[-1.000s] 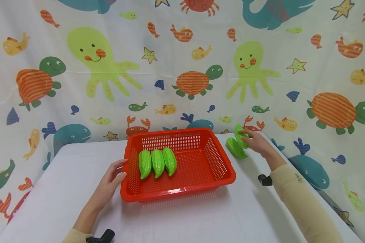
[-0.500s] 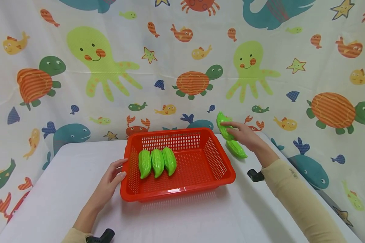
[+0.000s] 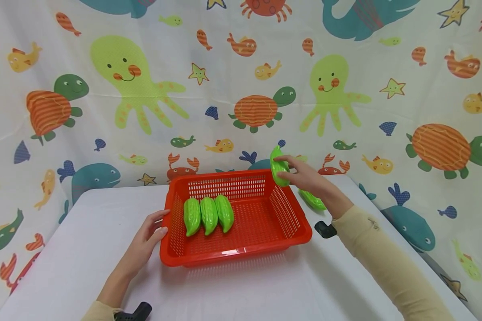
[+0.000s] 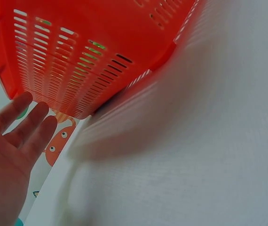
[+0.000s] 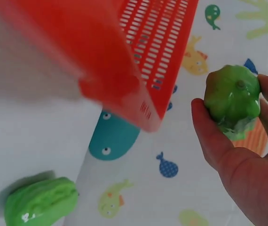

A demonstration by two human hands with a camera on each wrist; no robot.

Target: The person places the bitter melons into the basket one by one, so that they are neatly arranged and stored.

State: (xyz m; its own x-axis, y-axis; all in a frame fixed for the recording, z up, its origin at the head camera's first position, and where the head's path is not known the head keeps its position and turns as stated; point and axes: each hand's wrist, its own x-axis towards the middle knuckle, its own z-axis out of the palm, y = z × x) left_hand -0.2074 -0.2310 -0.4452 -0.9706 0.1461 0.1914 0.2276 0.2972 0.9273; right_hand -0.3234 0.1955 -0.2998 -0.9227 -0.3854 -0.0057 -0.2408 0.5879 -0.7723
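My right hand [image 3: 303, 174] pinches a green bitter melon [image 3: 279, 167] between thumb and fingers, held above the back right corner of the red plastic basket [image 3: 233, 256]. In the right wrist view the gripped melon is seen end-on. Inside the basket, three bitter melons lie side by side toward the left; the middle melon [image 3: 209, 216] touches its neighbours. Another bitter melon [image 3: 312, 200] lies on the table to the right of the basket, partly hidden by my right hand. My left hand [image 3: 146, 236] rests against the basket's left rim; its visible fingers [image 4: 28, 125] are fairly straight.
The white table [image 3: 100, 232] runs back to a curtain [image 3: 221, 98] printed with sea animals. Dark wrist devices sit at both cuffs, the left device [image 3: 134, 312] near the front edge of the view. The basket's walls are slotted and raised.
My right hand has lifted the bitter melon from beside the other loose melon and carried it left to the basket's back right corner. My left hand and the basket stay put.
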